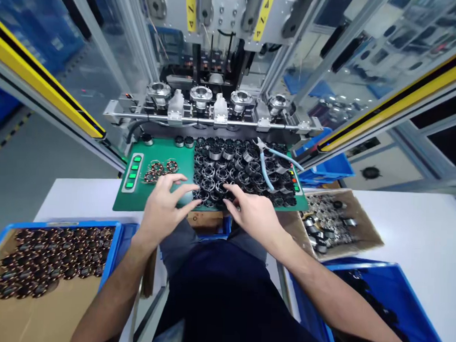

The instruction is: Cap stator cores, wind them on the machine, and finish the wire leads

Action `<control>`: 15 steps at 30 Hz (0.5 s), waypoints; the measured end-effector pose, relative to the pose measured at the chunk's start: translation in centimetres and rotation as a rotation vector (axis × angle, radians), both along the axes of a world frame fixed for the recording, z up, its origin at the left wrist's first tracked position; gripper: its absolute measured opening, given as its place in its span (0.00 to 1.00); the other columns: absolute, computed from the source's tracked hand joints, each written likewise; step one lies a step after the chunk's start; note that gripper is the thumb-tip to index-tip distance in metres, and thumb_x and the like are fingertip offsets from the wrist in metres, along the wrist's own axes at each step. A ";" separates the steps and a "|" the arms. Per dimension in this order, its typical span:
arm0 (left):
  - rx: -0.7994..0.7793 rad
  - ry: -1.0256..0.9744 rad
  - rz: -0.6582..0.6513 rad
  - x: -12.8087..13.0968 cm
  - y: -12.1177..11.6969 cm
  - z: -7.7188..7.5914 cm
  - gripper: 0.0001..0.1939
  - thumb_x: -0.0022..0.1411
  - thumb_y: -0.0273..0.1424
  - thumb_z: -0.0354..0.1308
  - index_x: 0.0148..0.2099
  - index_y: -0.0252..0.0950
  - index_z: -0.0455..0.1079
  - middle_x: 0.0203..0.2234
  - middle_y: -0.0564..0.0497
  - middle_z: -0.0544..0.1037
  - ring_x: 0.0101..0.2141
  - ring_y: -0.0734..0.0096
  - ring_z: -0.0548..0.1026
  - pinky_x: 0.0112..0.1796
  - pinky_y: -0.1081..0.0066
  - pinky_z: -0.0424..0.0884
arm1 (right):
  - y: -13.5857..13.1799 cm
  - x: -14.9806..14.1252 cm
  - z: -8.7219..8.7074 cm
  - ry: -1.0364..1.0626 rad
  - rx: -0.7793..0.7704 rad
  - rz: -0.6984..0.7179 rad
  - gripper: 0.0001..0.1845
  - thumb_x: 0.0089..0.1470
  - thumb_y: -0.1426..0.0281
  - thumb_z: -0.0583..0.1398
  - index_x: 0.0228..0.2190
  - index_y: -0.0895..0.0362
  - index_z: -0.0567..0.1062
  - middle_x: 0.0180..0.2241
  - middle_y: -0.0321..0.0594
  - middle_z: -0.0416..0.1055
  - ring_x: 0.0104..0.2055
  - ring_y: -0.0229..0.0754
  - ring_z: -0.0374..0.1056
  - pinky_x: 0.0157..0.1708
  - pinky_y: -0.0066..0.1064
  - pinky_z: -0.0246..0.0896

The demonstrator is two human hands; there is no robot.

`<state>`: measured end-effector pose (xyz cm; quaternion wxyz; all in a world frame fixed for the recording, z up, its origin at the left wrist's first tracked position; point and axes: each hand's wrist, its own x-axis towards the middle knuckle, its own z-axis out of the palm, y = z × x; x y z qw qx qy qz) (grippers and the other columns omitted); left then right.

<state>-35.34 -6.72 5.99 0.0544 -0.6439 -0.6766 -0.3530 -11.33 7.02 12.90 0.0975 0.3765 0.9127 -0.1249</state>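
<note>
My left hand is over the front of the green work plate, its thumb and fingers apart. Its fingertips reach the front left edge of a packed block of black-and-silver ring parts. From the other side, my right hand has thumb and forefinger apart at the front rings; I see nothing lifted between them. Left of the block lie several small copper-wound stator cores. Pliers with light blue handles rest on top of the rings at the right.
Behind the plate stands a machine row with several round metal fixtures. A blue tray of copper-wound cores is at left. A cardboard box of metal rings and a blue bin are at right. Yellow-edged posts flank the plate.
</note>
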 end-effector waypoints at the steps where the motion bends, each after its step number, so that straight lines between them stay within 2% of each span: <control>1: -0.020 0.034 -0.013 1.0 0.9 -0.4 0.11 0.80 0.34 0.76 0.61 0.44 0.87 0.58 0.42 0.81 0.56 0.51 0.81 0.58 0.55 0.82 | 0.0 -0.1 -0.5 -0.005 -0.009 -0.014 0.25 0.87 0.64 0.59 0.78 0.51 0.76 0.51 0.49 0.95 0.51 0.59 0.94 0.42 0.38 0.72; 4: -0.071 0.121 -0.002 2.6 3.3 -1.4 0.13 0.77 0.31 0.78 0.61 0.41 0.88 0.54 0.40 0.81 0.53 0.49 0.79 0.53 0.55 0.81 | 0.1 -1.4 -1.6 0.006 -0.030 -0.034 0.22 0.88 0.65 0.57 0.73 0.53 0.79 0.50 0.54 0.95 0.50 0.63 0.94 0.42 0.39 0.74; 8: -0.079 0.158 0.007 2.7 4.4 -1.5 0.05 0.77 0.29 0.77 0.53 0.40 0.89 0.50 0.39 0.83 0.51 0.48 0.79 0.50 0.55 0.80 | 0.6 -2.3 -2.3 0.078 -0.048 -0.021 0.18 0.87 0.67 0.57 0.63 0.57 0.84 0.45 0.57 0.94 0.46 0.62 0.93 0.40 0.37 0.75; 10: -0.050 0.116 0.014 2.4 3.9 -1.0 0.01 0.78 0.29 0.75 0.49 0.41 0.87 0.54 0.40 0.86 0.54 0.47 0.79 0.54 0.54 0.81 | 0.8 -1.4 -2.2 0.150 -0.058 0.004 0.16 0.87 0.67 0.59 0.63 0.56 0.85 0.45 0.55 0.94 0.45 0.57 0.93 0.42 0.36 0.76; 12: -0.011 -0.004 0.010 2.1 2.6 -0.6 0.03 0.81 0.31 0.73 0.48 0.41 0.84 0.59 0.42 0.89 0.59 0.48 0.81 0.60 0.51 0.81 | 0.9 0.6 -1.9 0.240 -0.073 0.040 0.14 0.87 0.65 0.63 0.63 0.53 0.85 0.48 0.48 0.93 0.47 0.50 0.92 0.46 0.33 0.78; 13: 0.003 -0.098 0.012 1.9 1.8 -0.4 0.05 0.82 0.32 0.71 0.47 0.42 0.83 0.60 0.43 0.90 0.60 0.49 0.83 0.62 0.51 0.81 | 0.8 1.9 -1.7 0.338 -0.077 0.061 0.12 0.86 0.64 0.65 0.61 0.51 0.86 0.48 0.46 0.92 0.46 0.46 0.90 0.46 0.31 0.78; 15: 0.013 -0.320 0.066 1.5 -0.3 -0.3 0.06 0.79 0.34 0.72 0.46 0.42 0.80 0.56 0.46 0.92 0.55 0.55 0.88 0.59 0.55 0.84 | 0.5 5.2 -1.2 0.628 -0.059 0.091 0.08 0.82 0.60 0.71 0.54 0.49 0.88 0.48 0.43 0.87 0.43 0.41 0.86 0.44 0.30 0.79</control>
